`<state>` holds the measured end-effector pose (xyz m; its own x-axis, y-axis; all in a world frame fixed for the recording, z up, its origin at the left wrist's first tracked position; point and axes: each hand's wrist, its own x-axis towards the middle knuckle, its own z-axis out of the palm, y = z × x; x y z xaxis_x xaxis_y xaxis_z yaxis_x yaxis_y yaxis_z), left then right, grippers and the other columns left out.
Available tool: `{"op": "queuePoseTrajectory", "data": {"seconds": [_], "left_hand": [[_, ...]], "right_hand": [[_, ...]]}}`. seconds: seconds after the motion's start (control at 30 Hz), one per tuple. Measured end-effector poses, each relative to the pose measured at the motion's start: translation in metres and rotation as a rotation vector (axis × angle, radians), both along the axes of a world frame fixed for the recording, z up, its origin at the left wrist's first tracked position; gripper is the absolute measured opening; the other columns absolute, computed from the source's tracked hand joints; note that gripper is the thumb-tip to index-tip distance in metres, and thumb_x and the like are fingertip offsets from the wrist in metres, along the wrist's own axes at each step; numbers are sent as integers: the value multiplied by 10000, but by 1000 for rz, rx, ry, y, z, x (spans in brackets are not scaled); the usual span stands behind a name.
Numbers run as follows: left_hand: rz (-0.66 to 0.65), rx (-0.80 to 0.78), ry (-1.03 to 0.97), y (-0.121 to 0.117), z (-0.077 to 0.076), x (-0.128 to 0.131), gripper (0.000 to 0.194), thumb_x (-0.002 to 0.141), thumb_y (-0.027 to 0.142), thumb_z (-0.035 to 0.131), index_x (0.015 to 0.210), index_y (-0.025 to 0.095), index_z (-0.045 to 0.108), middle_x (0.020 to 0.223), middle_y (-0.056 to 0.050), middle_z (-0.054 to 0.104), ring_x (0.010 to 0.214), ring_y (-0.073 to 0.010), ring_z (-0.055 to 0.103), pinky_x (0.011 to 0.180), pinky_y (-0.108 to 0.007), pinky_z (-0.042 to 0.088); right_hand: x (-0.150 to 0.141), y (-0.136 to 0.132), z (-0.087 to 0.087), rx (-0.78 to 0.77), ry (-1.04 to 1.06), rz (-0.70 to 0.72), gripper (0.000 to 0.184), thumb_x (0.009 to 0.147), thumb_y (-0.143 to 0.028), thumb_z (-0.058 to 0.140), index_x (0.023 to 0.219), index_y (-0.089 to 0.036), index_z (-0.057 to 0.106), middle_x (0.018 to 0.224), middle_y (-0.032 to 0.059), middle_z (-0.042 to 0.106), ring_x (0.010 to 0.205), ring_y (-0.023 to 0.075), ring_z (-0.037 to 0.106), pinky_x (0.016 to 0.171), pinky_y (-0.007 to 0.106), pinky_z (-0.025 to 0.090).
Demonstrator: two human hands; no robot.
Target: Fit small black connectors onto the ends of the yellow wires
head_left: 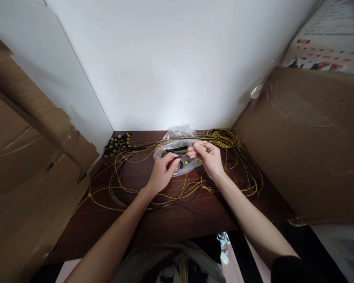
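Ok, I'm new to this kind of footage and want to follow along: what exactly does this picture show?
There's no machine here, just a person's two bare hands, seen by a camera worn on their head, looking forward and down. The left hand pinches a small black piece; the right hand holds a yellow wire beside it. On the brown table lie loops of wires, a cluster of black and yellow parts at the left, and a clear plastic bag around the hands' middle.
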<state>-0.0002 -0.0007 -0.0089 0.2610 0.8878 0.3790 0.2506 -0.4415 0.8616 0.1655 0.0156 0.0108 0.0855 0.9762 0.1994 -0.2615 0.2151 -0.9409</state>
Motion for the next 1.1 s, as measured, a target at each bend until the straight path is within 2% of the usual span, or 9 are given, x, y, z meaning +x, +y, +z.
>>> {"op": "queuePoseTrajectory", "data": {"seconds": [0.17, 0.23, 0.5, 0.73, 1.1], "left_hand": [[56, 13, -36, 3, -2, -1, 177, 830, 321, 500, 820, 161, 575, 584, 15, 550, 545, -117, 525, 550, -222, 418], [51, 23, -30, 3, -3, -1, 180, 827, 320, 505, 838, 159, 585, 610, 6, 567, 555, -120, 530, 547, -221, 417], [63, 136, 100, 2, -5, -1, 152, 829, 281, 508, 877, 166, 595, 694, -8, 578, 581, -111, 502, 555, -219, 384], [95, 312, 202, 0, 0, -2, 87, 833, 215, 501, 855, 165, 569, 779, -32, 582, 711, -145, 530, 646, -260, 410], [173, 452, 290, 5, -6, -6, 71, 819, 176, 520, 815, 170, 591, 816, -42, 572, 846, -191, 509, 764, -346, 435]], "right_hand": [[-5, -3, -2, -4, -158, 183, 249, 674, -387, 699, 739, -147, 685, 695, 46, 694, 622, 133, 642, 582, 245, 530], [-6, -4, -3, 11, -195, 208, 219, 672, -371, 701, 710, -156, 689, 679, 35, 691, 618, 127, 634, 570, 235, 517], [-5, -4, 0, 42, -208, 126, 190, 689, -352, 693, 671, -164, 686, 698, 38, 686, 603, 127, 609, 563, 249, 491], [0, -2, -1, 43, -139, -9, 199, 708, -342, 681, 637, -158, 659, 736, 45, 671, 590, 118, 595, 528, 233, 475], [-3, -2, -3, -19, -211, 109, 250, 717, -398, 655, 727, -149, 662, 577, -1, 621, 460, 76, 517, 480, 204, 427]]}}
